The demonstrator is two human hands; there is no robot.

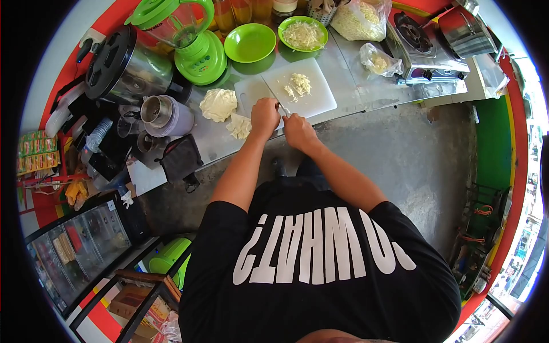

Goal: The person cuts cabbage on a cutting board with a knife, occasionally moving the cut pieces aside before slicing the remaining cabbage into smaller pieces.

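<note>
The left hand [266, 118] and the right hand [301, 134] are close together at the near edge of a white, flat, smooth cutting board [322, 94]. Between their fingers is a thin, shiny metal knife [283, 108]. Its long side runs on a slant: the far end points away from the person and a bit to the left, by the left fingers, and the near end goes back to the right fingers.

The right fingers are curled shut around the near end of the knife. The left fingers are bent in and close together by its far end, with a small dark bit at their tips. Whether they pinch the knife or only touch it, one cannot tell.

Just past the fingers, a little to the right, a loose pile of pale yellow chopped bits [298, 85] lies on the board. To the left of the left fingers sit a big crumpled cream-coloured lump [219, 104] and a smaller crumpled cream-coloured piece [239, 126]. Well past the fingers are a round bright green bowl [250, 43] and, to its right, a green bowl full of pale shreds [303, 34]. All this is on a shiny grey metal table [349, 86].
</note>
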